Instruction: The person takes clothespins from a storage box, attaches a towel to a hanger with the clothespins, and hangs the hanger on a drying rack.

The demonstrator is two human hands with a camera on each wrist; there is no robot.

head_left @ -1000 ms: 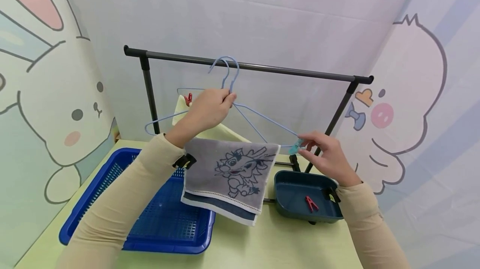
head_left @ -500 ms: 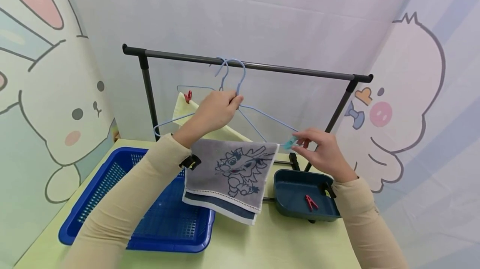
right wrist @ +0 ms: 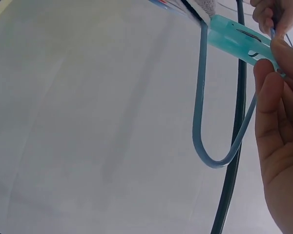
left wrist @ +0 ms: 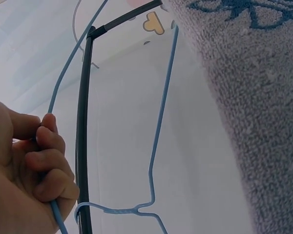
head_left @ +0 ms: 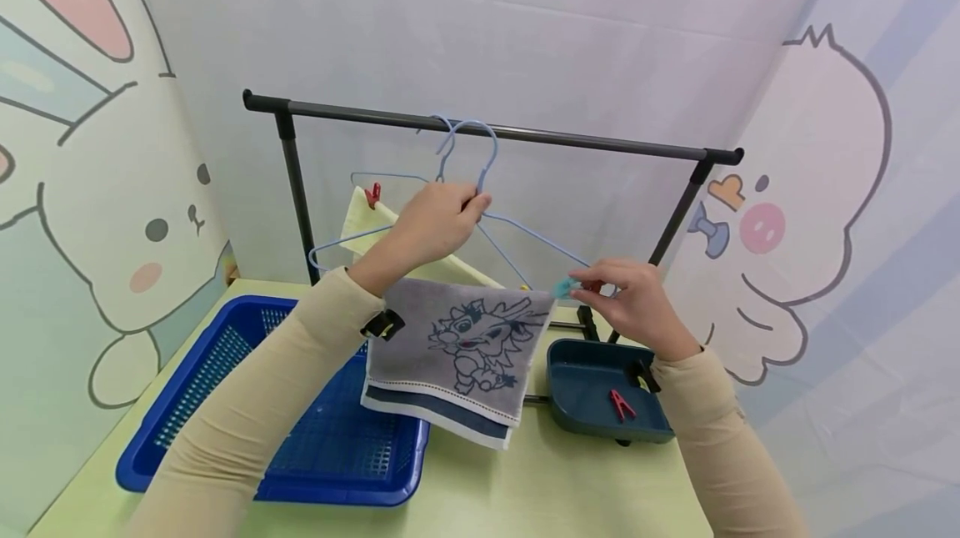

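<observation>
- At the towel's (head_left: 476, 354) two-o'clock corner, the turquoise clip (head_left: 566, 287) meets the cloth edge; whether it bites is unclear.
- Right hand (head_left: 632, 296), the nearer, pinches the clip, whose long axis points roughly nine o'clock from the fingertips.
- Left hand (head_left: 433, 223), at ten o'clock from the clip, curls round the blue hanger (right wrist: 196, 117).
- Free air separates the clip from the tray (head_left: 581, 404) at five o'clock; a rack upright (head_left: 678, 213) stands one o'clock of the right hand.

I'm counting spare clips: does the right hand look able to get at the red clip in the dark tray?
Probably not yet: the right hand pinches the teal clip by the towel. Otherwise the way looks free: nothing covers the red clip in the open tray.
</observation>
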